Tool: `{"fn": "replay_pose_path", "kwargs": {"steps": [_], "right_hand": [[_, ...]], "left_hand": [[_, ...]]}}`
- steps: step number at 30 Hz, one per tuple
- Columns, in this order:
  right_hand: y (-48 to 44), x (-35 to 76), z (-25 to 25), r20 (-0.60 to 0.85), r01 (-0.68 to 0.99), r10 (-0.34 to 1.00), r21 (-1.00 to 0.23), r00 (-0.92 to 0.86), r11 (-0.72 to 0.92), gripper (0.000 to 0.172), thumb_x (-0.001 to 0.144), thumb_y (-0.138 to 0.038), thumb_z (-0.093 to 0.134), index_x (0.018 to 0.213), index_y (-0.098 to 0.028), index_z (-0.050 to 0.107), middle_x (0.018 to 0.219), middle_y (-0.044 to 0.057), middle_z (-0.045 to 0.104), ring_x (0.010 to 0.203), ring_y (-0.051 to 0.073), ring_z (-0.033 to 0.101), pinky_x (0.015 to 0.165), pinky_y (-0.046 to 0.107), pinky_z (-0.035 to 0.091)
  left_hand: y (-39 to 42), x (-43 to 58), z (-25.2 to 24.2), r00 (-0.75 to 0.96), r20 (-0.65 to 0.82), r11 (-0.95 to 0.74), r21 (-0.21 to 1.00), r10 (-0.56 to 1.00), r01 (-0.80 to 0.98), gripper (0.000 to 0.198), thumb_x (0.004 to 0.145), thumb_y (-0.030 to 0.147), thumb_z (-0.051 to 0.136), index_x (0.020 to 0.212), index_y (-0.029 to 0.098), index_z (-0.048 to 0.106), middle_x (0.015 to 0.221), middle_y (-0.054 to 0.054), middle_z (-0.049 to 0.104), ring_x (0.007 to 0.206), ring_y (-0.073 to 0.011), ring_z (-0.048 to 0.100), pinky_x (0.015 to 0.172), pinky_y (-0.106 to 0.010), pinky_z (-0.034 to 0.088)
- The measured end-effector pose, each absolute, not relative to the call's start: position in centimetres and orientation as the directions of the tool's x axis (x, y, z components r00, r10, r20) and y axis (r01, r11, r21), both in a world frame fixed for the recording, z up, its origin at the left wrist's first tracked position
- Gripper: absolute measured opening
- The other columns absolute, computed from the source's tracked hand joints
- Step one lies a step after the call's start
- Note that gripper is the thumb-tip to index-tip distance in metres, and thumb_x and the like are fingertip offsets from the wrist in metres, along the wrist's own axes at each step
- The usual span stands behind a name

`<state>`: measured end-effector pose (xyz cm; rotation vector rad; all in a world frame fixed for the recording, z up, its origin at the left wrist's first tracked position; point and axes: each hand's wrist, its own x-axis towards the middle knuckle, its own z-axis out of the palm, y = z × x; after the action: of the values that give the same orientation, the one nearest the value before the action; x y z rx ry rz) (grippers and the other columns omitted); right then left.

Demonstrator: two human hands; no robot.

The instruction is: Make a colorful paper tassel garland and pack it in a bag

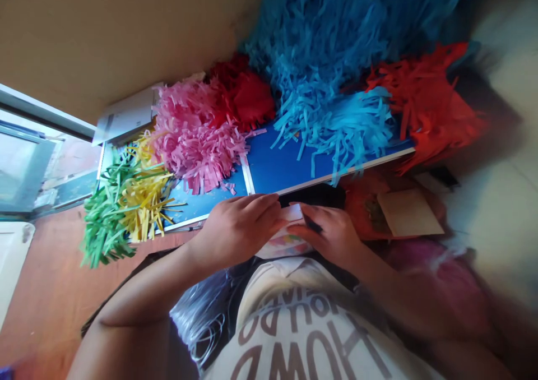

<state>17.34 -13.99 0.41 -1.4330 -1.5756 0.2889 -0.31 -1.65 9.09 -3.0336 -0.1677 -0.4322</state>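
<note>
As a small white paper piece is pinched between them, the left hand and right hand are held close together, and a dark pen-like tool is gripped by the right hand. Just beyond them, a white-framed blue board is heaped with pink fringed paper, red fringed paper and blue fringed paper. Green fringed paper and yellow fringed paper are massed at its end, and a tan card is laid near the right hand
</note>
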Motion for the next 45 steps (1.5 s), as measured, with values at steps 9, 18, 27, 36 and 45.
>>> {"fn": "replay_pose_path", "kwargs": {"steps": [9,18,27,36,45], "right_hand": [[-14.1,17.3,0.9,0.460,0.622,0.877,-0.730,0.141,0.283,0.030,0.098,-0.046,0.059,0.096,-0.017,0.067,0.072,0.002,0.071,0.061,0.016,0.067,0.058,0.026,0.046],[-14.4,17.2,0.8,0.415,0.612,0.902,-0.746,0.116,0.264,0.025,0.098,-0.044,0.060,0.096,-0.020,0.067,0.076,0.003,0.073,0.065,0.016,0.068,0.063,0.025,0.049],[-14.6,17.0,1.0,0.428,0.624,0.899,-0.728,0.092,0.283,0.032,0.099,-0.043,0.057,0.119,-0.020,0.065,0.090,0.006,0.077,0.073,0.017,0.073,0.067,0.027,0.055],[-14.4,17.0,1.2,0.475,0.638,0.877,-0.696,0.067,0.328,0.033,0.098,-0.037,0.059,0.126,-0.019,0.061,0.090,0.005,0.078,0.073,0.017,0.074,0.067,0.028,0.058],[-14.7,16.7,1.4,0.465,0.614,0.880,-0.725,0.100,0.313,0.026,0.099,-0.038,0.059,0.114,-0.018,0.064,0.087,0.006,0.077,0.072,0.018,0.073,0.066,0.028,0.056]], "left_hand": [[-1.2,0.8,9.2,0.974,0.212,-0.988,0.145,0.081,0.051,0.031,0.103,0.026,0.046,0.127,0.015,0.064,0.105,-0.008,0.076,0.084,-0.0136,0.074,0.064,-0.021,0.057],[-1.9,1.0,9.9,0.969,0.237,-0.996,0.069,0.078,0.063,0.028,0.103,0.025,0.046,0.119,0.015,0.066,0.091,-0.006,0.076,0.075,-0.0137,0.072,0.060,-0.022,0.055],[-2.1,1.2,10.2,0.954,0.288,-0.991,0.130,0.078,0.041,0.023,0.102,0.026,0.049,0.103,0.014,0.069,0.085,-0.005,0.074,0.070,-0.0120,0.070,0.059,-0.021,0.056],[-2.4,1.0,10.2,0.948,0.307,-0.989,0.138,0.085,0.044,0.023,0.101,0.021,0.049,0.109,0.010,0.068,0.086,-0.006,0.075,0.067,-0.0127,0.070,0.055,-0.024,0.055],[-2.7,0.7,10.0,0.961,0.263,-0.986,0.159,0.085,0.044,0.030,0.100,0.020,0.046,0.119,0.007,0.065,0.096,-0.010,0.076,0.075,-0.0173,0.071,0.059,-0.029,0.059]]}}
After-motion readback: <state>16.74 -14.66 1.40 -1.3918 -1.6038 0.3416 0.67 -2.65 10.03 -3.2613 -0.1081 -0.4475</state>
